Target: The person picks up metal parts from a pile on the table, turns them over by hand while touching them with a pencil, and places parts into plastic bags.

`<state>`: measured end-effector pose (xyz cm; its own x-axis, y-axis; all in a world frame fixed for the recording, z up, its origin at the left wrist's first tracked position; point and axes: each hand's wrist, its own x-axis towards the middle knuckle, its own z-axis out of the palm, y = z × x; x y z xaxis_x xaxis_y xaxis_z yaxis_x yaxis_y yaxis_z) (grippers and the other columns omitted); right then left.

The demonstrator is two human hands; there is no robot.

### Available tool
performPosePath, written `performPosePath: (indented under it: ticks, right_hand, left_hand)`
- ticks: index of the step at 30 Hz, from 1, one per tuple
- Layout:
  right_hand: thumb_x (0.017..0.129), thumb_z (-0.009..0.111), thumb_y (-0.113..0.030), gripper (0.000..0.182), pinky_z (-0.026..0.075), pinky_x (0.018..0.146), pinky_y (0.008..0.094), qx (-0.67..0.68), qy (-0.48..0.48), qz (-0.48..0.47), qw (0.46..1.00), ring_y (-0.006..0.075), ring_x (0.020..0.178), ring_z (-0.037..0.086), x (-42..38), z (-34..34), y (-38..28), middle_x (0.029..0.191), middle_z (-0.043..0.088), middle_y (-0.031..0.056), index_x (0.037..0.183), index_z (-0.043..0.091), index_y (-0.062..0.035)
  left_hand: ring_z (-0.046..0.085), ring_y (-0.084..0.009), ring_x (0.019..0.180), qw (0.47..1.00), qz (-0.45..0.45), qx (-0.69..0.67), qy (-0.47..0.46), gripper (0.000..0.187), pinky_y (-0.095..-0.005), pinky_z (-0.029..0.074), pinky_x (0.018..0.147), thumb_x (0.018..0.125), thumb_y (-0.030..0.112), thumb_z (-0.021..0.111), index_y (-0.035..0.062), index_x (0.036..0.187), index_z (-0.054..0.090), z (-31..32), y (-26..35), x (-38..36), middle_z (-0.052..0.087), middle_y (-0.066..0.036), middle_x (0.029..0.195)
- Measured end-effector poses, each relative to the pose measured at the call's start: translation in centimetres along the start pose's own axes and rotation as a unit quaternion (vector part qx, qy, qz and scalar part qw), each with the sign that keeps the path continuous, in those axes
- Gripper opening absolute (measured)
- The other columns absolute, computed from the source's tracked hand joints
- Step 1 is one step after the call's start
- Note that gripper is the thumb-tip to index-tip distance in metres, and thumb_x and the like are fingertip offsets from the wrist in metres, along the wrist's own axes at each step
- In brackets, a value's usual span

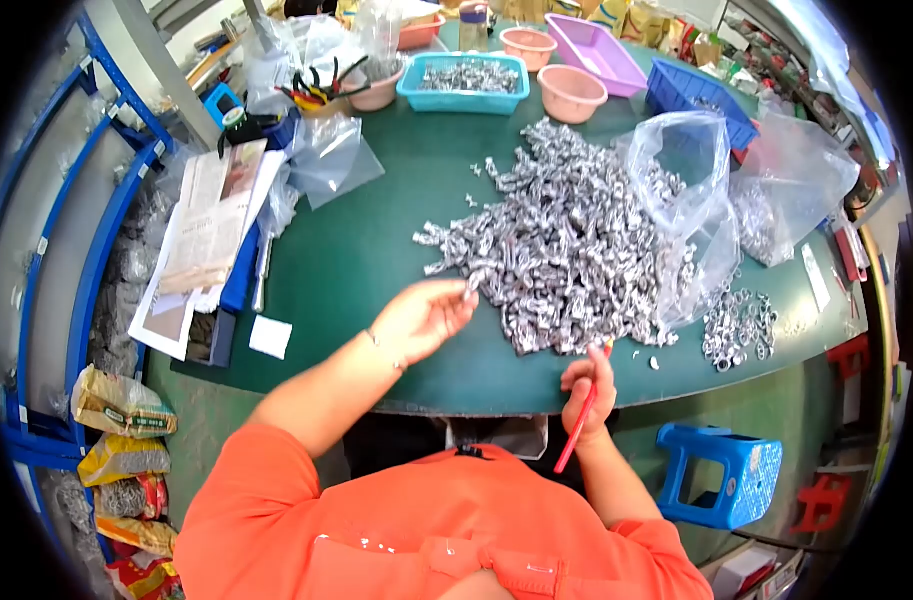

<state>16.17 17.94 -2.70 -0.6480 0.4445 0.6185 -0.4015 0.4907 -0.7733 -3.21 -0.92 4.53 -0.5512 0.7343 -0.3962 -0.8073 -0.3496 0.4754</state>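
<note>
My left hand (429, 318) is closed in a pinch at the near left edge of a large heap of small silver-grey metal parts (577, 230). A small metal part (471, 291) shows at its fingertips; its exact shape is too small to make out. My right hand (591, 392) is wrapped round a slim red pen-like tool (577, 432), just in front of the heap. The tool's upper end points at the heap and its lower end slants toward my body. A few loose bits (655, 363) lie to the right of this hand.
Clear plastic bags (712, 270) lie against the heap's right side, near a small pile of metal rings (739, 328). A turquoise basket (464, 102) of parts, pink bowls (574, 95) and a blue crate (692, 98) line the back. Papers (202, 240) lie left; a blue stool (722, 475) stands right.
</note>
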Motion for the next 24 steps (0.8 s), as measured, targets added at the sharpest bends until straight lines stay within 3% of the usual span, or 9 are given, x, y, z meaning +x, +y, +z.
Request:
performPosePath:
  ticks: [4, 5, 8, 13, 15, 17, 19, 20, 24]
  right_hand:
    - [0.094, 0.048, -0.023, 0.041, 0.041, 0.051, 0.0225, -0.011, 0.022, 0.016, 1.000, 0.0097, 0.056, 0.048, -0.2, 0.0, -0.3, 0.067, 0.055, 0.0047, 0.124, 0.044, 0.0041]
    - [0.094, 0.048, -0.023, 0.041, 0.041, 0.051, 0.0225, -0.011, 0.023, 0.016, 1.000, 0.0097, 0.056, 0.048, 0.0, 0.1, -0.3, 0.067, 0.055, 0.0047, 0.124, 0.044, 0.0041]
    - [0.095, 0.045, -0.020, 0.032, 0.042, 0.052, 0.0225, 0.018, 0.054, 0.085, 0.995, 0.0096, 0.057, 0.048, -0.1, 0.2, -0.3, 0.068, 0.056, 0.0061, 0.118, 0.044, 0.0021]
    - [0.092, 0.048, -0.007, 0.017, 0.046, 0.060, 0.0245, 0.063, 0.019, 0.088, 0.994, 0.0126, 0.063, 0.053, -0.1, 0.1, -0.5, 0.075, 0.057, 0.0095, 0.106, 0.046, 0.0016]
    - [0.091, 0.049, -0.005, 0.016, 0.048, 0.067, 0.0267, 0.045, 0.017, 0.060, 0.997, 0.0150, 0.071, 0.056, 0.3, 0.0, -0.5, 0.082, 0.059, 0.0113, 0.105, 0.046, 0.0015]
    - [0.087, 0.052, -0.002, 0.018, 0.047, 0.082, 0.0349, 0.061, 0.032, 0.025, 0.997, 0.0250, 0.091, 0.060, 1.3, -0.1, -0.2, 0.100, 0.061, 0.0175, 0.104, 0.046, 0.0012]
    - [0.083, 0.056, 0.001, 0.024, 0.045, 0.087, 0.0394, -0.063, -0.012, -0.107, 0.992, 0.0317, 0.098, 0.058, 4.3, -1.8, 0.3, 0.108, 0.059, 0.0210, 0.105, 0.046, 0.0007]
    - [0.081, 0.058, 0.002, 0.027, 0.044, 0.089, 0.0404, -0.081, -0.006, -0.113, 0.990, 0.0337, 0.100, 0.057, 5.9, -2.1, 0.4, 0.111, 0.058, 0.0217, 0.105, 0.046, 0.0001]
    - [0.079, 0.063, 0.000, 0.044, 0.043, 0.092, 0.0393, -0.170, -0.040, -0.104, 0.979, 0.0346, 0.106, 0.055, 10.9, -3.2, 1.9, 0.120, 0.054, 0.0197, 0.119, 0.044, -0.0008]
  left_hand:
    - [0.061, -0.0237, 0.092, 0.977, 0.182, 0.074, -0.086, 0.017, -0.0295, 0.053, 0.082, 0.091, 0.005, 0.049, -0.0065, 0.104, 0.051, 5.2, 10.0, 8.3, 0.060, -0.016, 0.101]
    - [0.060, -0.0285, 0.099, 0.966, 0.247, 0.051, -0.055, 0.020, -0.0327, 0.052, 0.089, 0.093, 0.006, 0.047, -0.0086, 0.107, 0.047, 7.5, 12.4, 9.5, 0.058, -0.021, 0.105]
    - [0.049, -0.0385, 0.115, 0.955, 0.295, 0.016, 0.018, 0.029, -0.0412, 0.046, 0.098, 0.095, 0.009, 0.043, -0.0112, 0.116, 0.040, 8.7, 16.5, 12.7, 0.052, -0.028, 0.115]
    - [0.056, -0.0177, 0.106, 0.896, 0.262, 0.343, 0.101, 0.034, -0.0332, 0.045, 0.086, 0.095, 0.028, 0.046, 0.0042, 0.118, 0.051, 5.4, 10.7, 13.4, 0.059, -0.008, 0.116]
    - [0.056, -0.0131, 0.103, 0.866, 0.257, 0.423, 0.070, 0.032, -0.0296, 0.043, 0.084, 0.094, 0.031, 0.048, 0.0069, 0.113, 0.058, 4.5, 8.6, 13.9, 0.062, -0.004, 0.112]
    - [0.055, -0.0116, 0.102, 0.821, 0.270, 0.501, 0.044, 0.034, -0.0282, 0.042, 0.086, 0.094, 0.032, 0.049, 0.0060, 0.113, 0.059, 5.4, 7.5, 13.9, 0.062, -0.003, 0.112]
    - [0.055, -0.0108, 0.097, 0.784, 0.307, 0.540, -0.010, 0.037, -0.0267, 0.043, 0.083, 0.093, 0.034, 0.051, 0.0039, 0.111, 0.061, 5.9, 7.2, 15.7, 0.063, -0.003, 0.106]
    - [0.056, -0.0099, 0.091, 0.739, 0.345, 0.575, -0.059, 0.040, -0.0252, 0.043, 0.080, 0.092, 0.036, 0.052, 0.0019, 0.109, 0.062, 6.3, 7.2, 16.8, 0.065, -0.003, 0.101]
    - [0.056, -0.0270, 0.103, 0.595, 0.379, 0.696, -0.135, 0.042, -0.0334, 0.043, 0.088, 0.090, 0.040, 0.052, 0.0036, 0.109, 0.061, 9.2, 5.8, 19.6, 0.060, -0.014, 0.110]
